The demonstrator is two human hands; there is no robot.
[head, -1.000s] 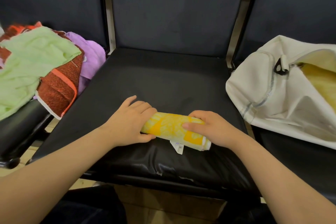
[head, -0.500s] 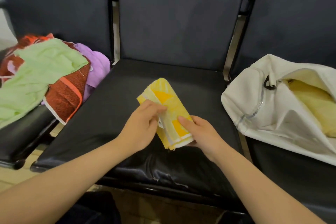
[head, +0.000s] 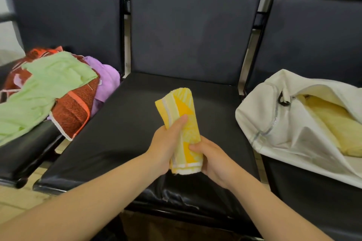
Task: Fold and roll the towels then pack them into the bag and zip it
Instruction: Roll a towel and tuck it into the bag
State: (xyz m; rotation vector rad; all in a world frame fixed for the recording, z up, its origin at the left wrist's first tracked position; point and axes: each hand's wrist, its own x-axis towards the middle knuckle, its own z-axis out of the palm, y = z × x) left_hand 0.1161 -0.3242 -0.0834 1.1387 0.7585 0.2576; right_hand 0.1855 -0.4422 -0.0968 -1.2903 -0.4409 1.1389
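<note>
While lifted, yellow towel roll (head: 184, 123) gripped by both hands.

Soft, even indoor light; sharp centre, wide-angle bending at edges.

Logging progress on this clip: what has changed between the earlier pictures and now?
The rolled yellow towel, earlier lying across the middle seat under both hands, has been lifted off it and turned on end; the left hand and right hand now grip its lower part. Unchanged: the towel pile at left and the open white bag, holding a pale yellow towel, at right.
</note>
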